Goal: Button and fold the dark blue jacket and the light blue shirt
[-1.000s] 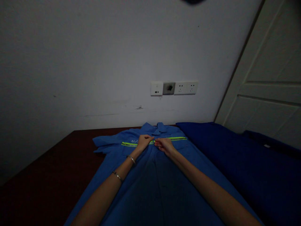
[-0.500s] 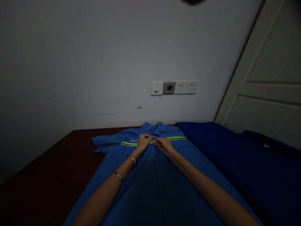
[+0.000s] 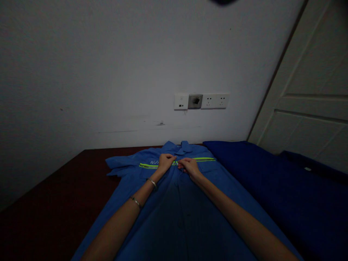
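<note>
A blue short-sleeved shirt lies spread front side up, its collar toward the wall. A yellow-green reflective stripe crosses its chest, with pale lettering above the stripe at left. My left hand, with two bracelets on that arm, pinches the shirt's front edge near the stripe. Close beside it, my right hand has its fingers closed on the other side of the front opening. The fingertips almost meet; any button between them is too small to make out.
The shirt rests on a dark red-brown tabletop. Dark blue cloth lies along its right side. Behind stands a white wall with sockets and a switch plate. A pale panelled door is at right.
Both hands stay at the chest of the shirt with almost the same grip. The fingers have shifted only slightly.
</note>
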Demonstrator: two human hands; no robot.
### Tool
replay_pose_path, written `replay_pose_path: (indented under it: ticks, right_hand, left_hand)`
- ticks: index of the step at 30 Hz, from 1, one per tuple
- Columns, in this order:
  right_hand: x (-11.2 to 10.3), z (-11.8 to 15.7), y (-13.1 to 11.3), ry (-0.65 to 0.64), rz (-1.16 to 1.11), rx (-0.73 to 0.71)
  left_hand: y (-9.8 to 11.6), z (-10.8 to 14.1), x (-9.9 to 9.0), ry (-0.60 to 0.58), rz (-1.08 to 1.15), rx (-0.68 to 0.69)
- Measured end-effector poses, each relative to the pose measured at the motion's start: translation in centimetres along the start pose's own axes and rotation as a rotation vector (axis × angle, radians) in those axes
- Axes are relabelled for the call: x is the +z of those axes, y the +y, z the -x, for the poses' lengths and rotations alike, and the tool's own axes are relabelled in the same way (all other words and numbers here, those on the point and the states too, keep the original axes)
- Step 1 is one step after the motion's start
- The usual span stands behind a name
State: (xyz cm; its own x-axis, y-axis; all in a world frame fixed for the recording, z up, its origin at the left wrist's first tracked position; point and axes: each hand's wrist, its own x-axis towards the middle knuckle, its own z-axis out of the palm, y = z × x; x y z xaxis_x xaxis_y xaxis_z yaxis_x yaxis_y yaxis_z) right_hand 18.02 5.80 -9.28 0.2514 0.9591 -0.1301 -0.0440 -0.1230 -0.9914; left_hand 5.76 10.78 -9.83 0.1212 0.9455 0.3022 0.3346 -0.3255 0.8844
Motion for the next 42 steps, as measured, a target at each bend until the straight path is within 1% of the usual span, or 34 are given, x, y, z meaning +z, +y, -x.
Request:
replay_pose_path:
  ticks: [7, 11, 15, 19, 21, 23, 25, 27, 30, 32, 33, 35, 38, 40, 42]
  right_hand:
    - [-0.2, -0.5, 0.2, -0.024, 0.128, -0.134]
    - [-0.3, -0.7, 0.4, -0.041, 0.15, -0.179]
    - [-0.6, -1.0, 0.5, -0.082, 0.181, -0.152]
    - [-1.1, -1.2, -0.2, -0.123, 0.263, -0.096]
    - [-1.4, -1.2, -0.9, -0.116, 0.282, -0.087]
    - [-1.5, -1.0, -1.5, -0.104, 0.273, -0.094]
    - [-1.6, -0.9, -1.9, -0.106, 0.245, -0.12]
    - [-1.5, -0.8, -2.2, -0.121, 0.217, -0.154]
    - [-1.2, -0.4, -2.4, -0.168, 0.23, -0.254]
    - [-0.7, 0.3, -2.5, -0.206, 0.312, -0.383]
    - [-0.4, 0.7, -2.5, -0.229, 0.373, -0.462]
    - [0.5, 1.6, -2.3, -0.294, 0.523, -0.62]
    - [2.3, 2.9, -1.6, -0.432, 0.793, -0.816]
    - [3.6, 3.5, -1.0, -0.527, 0.97, -0.897]
    - [5.0, 3.9, -0.4, -0.597, 1.107, -0.943]
  left_hand:
    - [-0.3, -0.2, 0.1, 0.002, -0.013, -0.035]
    - [-0.5, -0.3, 0.1, 0.011, -0.006, -0.032]
    - [-0.9, -0.3, 0.0, -0.006, 0.006, 0.0]
    - [-1.7, -0.6, -0.1, -0.004, 0.0, -0.009]
    - [-1.8, -1.0, -0.6, 0.016, 0.019, -0.015]
    - [-1.5, -1.6, -1.4, 0.052, 0.05, -0.012]
    - [-0.7, -2.2, -2.7, 0.107, 0.083, -0.008]
    - [0.7, -2.6, -4.1, 0.157, 0.112, -0.005]
    - [2.6, -2.4, -6.1, 0.197, 0.158, 0.012]
    - [3.1, -1.5, -7.2, 0.197, 0.173, 0.035]
    - [3.1, -0.9, -7.6, 0.189, 0.173, 0.043]
    - [2.4, 0.3, -8.4, 0.161, 0.162, 0.036]
    - [0.5, 1.8, -9.5, 0.09, 0.157, -0.01]
    - [-0.7, 2.6, -10.4, 0.061, 0.168, -0.027]
    - [-1.4, 3.1, -11.3, 0.06, 0.183, -0.034]
